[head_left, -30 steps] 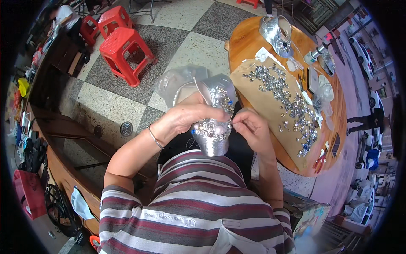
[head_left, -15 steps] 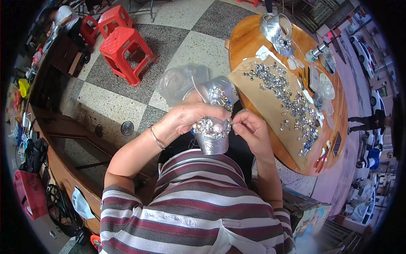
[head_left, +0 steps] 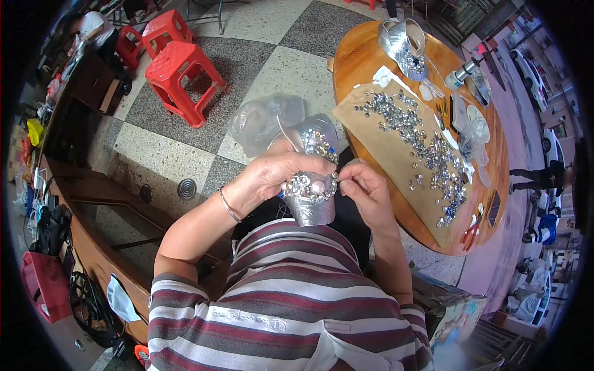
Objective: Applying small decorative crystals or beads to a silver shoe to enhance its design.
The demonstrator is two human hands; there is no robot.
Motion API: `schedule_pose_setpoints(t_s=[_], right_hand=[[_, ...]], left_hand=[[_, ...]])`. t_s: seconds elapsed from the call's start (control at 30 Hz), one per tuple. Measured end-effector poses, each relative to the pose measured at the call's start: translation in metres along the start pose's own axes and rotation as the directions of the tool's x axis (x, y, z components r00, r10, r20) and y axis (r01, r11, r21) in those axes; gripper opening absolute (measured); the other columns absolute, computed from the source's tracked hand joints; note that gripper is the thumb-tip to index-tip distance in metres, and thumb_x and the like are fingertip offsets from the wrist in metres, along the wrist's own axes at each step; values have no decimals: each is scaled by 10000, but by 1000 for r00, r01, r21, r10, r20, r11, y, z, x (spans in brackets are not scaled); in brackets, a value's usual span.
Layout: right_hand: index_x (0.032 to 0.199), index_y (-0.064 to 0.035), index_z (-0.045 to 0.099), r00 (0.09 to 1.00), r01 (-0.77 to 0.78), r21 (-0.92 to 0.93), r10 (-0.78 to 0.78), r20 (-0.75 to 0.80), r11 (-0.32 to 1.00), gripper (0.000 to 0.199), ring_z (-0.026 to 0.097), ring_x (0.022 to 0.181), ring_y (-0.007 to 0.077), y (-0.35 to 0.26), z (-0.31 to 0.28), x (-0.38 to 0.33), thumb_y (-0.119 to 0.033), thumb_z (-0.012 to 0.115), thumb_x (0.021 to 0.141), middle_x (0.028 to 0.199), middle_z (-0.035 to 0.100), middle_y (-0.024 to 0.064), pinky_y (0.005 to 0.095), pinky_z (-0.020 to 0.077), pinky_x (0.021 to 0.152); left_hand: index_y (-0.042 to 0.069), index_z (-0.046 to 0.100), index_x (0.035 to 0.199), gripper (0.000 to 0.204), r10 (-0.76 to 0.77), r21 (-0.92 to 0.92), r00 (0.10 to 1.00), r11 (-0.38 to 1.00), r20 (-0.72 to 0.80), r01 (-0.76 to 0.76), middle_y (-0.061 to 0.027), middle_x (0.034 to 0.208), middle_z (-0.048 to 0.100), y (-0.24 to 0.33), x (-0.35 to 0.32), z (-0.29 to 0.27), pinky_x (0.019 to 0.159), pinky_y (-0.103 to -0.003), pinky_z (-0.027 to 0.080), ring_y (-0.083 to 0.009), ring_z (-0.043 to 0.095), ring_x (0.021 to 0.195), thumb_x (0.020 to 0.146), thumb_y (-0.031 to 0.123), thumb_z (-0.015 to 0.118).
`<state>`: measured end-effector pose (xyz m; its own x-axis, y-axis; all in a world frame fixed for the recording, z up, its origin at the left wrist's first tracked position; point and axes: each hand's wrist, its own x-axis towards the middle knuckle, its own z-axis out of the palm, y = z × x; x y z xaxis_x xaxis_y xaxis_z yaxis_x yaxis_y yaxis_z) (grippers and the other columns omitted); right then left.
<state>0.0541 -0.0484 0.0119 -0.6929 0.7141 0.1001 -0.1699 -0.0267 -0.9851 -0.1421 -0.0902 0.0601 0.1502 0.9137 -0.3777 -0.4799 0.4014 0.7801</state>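
Silver shoe's point(head_left: 311, 207) far side behind left-hand fingers point(head_left: 303, 168); table gems point(head_left: 427, 148) too small to tell apart

1. Two red plastic stools point(head_left: 179, 65) stand on the checkered floor point(head_left: 185, 139).
2. A round floor drain point(head_left: 187, 189) lies near a wooden counter point(head_left: 93, 204).
3. A red bag point(head_left: 46, 285) sits beside black cables point(head_left: 93, 306).

Two red plastic stools point(head_left: 184, 74) on the floor, two silver jewelled shoes — one in hand point(head_left: 312, 191), one on the worktop point(head_left: 402, 46) — and one cardboard sheet point(head_left: 396, 154) with too many loose gems to count.
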Motion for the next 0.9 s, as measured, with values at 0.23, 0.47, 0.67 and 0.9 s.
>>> schedule_pose_setpoints(t_s=[0.23, 0.47, 0.67, 0.9], right_hand=[[964, -29, 515, 997, -21, 261, 41, -69, 965, 78, 475, 793, 51, 17, 4, -3, -34, 520, 886, 858, 496, -19, 187, 384, 707], [952, -39, 485, 998, -54, 432, 64, -10, 900, 47, 511, 859, 84, 27, -6, -2, -53, 483, 908, 911, 528, 14, 233, 417, 766], [947, -44, 495, 999, -32, 438, 39, -9, 899, 46, 499, 822, 77, 25, -12, 0, -51, 496, 901, 893, 525, 6, 221, 408, 735], [927, -32, 542, 999, -11, 292, 24, -42, 957, 52, 471, 759, 63, -1, -14, -3, -42, 530, 878, 846, 512, -14, 201, 386, 683]], left_hand=[[16, 566, 976, 217, 144, 0, 989, 990, -39, -144, -37, 828, 614, -3, -1, 16, 599, -230, 495, -101, 602, 687, 780, 59, 649], [29, 582, 963, 166, 123, 30, 990, 992, -65, -121, -7, 823, 618, 2, -7, 33, 599, -217, 470, -69, 583, 701, 852, 147, 614], [38, 593, 950, 181, 144, 36, 984, 989, -107, -141, -3, 820, 625, -2, -4, 39, 602, -212, 466, -60, 580, 689, 869, 199, 609], [22, 575, 957, 221, 184, 79, 983, 980, -9, -182, -51, 813, 628, -4, 3, 31, 613, -247, 501, -113, 614, 701, 765, 50, 680]])
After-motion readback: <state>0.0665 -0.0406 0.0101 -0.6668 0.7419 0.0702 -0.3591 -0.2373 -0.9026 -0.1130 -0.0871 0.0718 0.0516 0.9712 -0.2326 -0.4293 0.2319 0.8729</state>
